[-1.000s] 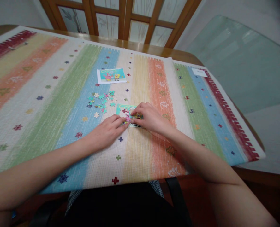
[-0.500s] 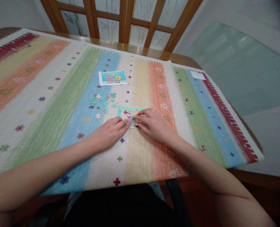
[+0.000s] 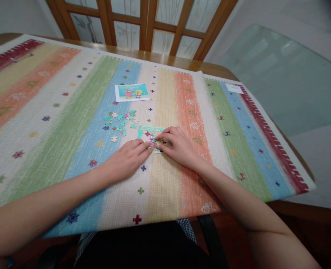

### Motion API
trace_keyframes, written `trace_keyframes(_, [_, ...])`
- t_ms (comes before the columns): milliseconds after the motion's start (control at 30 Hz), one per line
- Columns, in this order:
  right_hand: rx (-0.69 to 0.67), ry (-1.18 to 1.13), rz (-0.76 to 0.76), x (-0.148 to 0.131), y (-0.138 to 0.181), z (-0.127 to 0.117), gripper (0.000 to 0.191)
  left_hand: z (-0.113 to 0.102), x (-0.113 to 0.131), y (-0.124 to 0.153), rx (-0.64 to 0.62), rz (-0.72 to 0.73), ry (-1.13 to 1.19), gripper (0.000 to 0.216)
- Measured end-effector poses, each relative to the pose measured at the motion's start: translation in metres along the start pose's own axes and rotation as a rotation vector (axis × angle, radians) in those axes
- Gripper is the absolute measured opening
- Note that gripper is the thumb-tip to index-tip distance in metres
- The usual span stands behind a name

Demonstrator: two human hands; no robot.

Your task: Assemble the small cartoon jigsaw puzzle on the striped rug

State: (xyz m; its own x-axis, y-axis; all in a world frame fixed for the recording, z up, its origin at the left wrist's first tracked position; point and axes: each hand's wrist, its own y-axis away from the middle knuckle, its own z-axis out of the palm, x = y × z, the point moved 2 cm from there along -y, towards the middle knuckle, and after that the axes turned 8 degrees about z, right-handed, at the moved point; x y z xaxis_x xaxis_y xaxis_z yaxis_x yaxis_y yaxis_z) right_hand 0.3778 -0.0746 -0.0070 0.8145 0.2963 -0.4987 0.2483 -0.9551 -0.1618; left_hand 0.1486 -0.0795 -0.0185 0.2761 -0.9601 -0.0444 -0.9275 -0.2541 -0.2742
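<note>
A small, partly assembled jigsaw puzzle (image 3: 148,133) with a turquoise background lies on the striped mat (image 3: 70,112). My left hand (image 3: 126,158) rests flat on the mat, its fingertips pressing the puzzle's lower left edge. My right hand (image 3: 176,145) lies over the puzzle's right part, fingers curled down onto the pieces there; whether it pinches a piece is hidden. Several loose pieces (image 3: 119,122) are scattered just left of the puzzle. A reference picture card (image 3: 131,92) lies farther back.
The mat covers a wooden table (image 3: 168,59). A small white label (image 3: 234,88) sits at the mat's far right corner. A glass tabletop (image 3: 280,74) stands to the right, and a wooden lattice screen (image 3: 143,22) rises behind the table.
Both hands have stayed on the puzzle; my right fingers shifted slightly over its right part. The view wobbled a little.
</note>
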Motion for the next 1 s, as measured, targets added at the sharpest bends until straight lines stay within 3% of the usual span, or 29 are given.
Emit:
trace_keyframes(267, [-0.097, 0.011, 0.049, -0.002, -0.008, -0.006, 0.018, -0.001, -0.001, -0.002, -0.005, -0.015, 0.029, 0.037])
trace_keyframes(433, [-0.150, -0.005, 0.060, -0.004, -0.014, -0.008, 0.027, -0.003, -0.001, -0.004, -0.013, -0.019, 0.032, 0.036])
trace_keyframes(600, [-0.155, -0.017, 0.036, -0.006, -0.016, -0.009, 0.019, -0.004, -0.002, -0.005, -0.012, -0.016, 0.020, 0.033])
trace_keyframes(800, [-0.167, -0.311, 0.133, 0.000, -0.019, -0.006, 0.009, -0.002, -0.002, -0.004, -0.011, -0.024, 0.024, 0.034])
trace_keyframes(900, [-0.220, -0.522, 0.288, 0.007, -0.024, -0.007, 0.016, -0.002, -0.001, -0.003, -0.027, -0.027, 0.027, 0.033])
trace_keyframes(1000, [-0.150, -0.534, 0.329, 0.014, -0.032, -0.014, 0.020, -0.003, -0.001, -0.004, -0.033, -0.030, 0.040, 0.034])
